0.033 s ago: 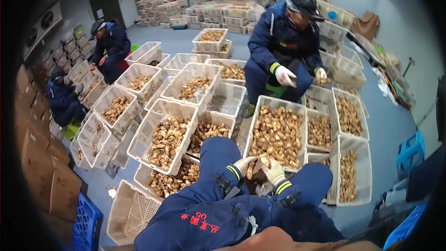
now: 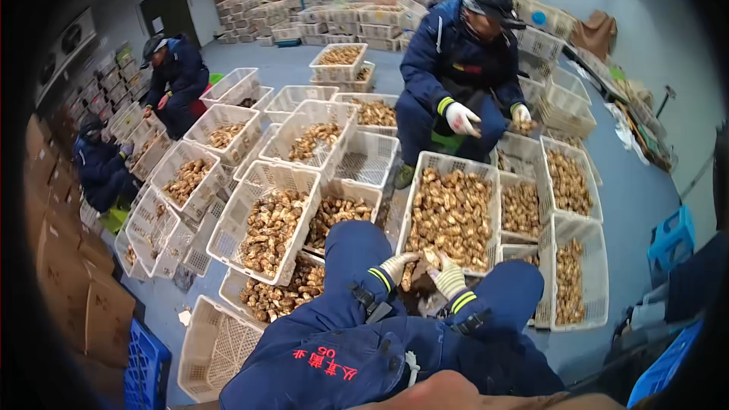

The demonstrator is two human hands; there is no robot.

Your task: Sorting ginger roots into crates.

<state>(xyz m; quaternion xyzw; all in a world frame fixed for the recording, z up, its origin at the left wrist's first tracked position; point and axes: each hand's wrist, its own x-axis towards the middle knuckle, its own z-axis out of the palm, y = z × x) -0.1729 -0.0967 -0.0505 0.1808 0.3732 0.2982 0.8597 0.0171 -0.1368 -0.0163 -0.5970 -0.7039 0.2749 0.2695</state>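
Both my hands wear pale knit gloves and are between my knees, at the near edge of a white crate (image 2: 492, 205) heaped with brown-and-cream mushrooms (image 2: 448, 212). My left hand (image 2: 396, 266) is closed on a long brown mushroom (image 2: 408, 276) that points downward from its fingers. Close beside it, my right hand (image 2: 449, 276) pinches a smaller, paler mushroom (image 2: 431, 257). The fingertips are partly hidden, and the two hands are a little apart. Below them lies something dark and greyish that I cannot make out.
Left of my knee stand stacked crates of mushrooms (image 2: 222, 224) and a bare crate (image 2: 184, 368). More crates (image 2: 600, 273) line the right. Across from me sits a co-worker (image 2: 456, 68); two others (image 2: 178, 80) work far left. Cardboard boxes (image 2: 106, 311) and a blue stool (image 2: 672, 235) flank the area.
The whole view has shifted slightly. My right hand and the pale mushroom have moved very little; the left hand keeps its hold. The co-worker opposite looks nearly the same.
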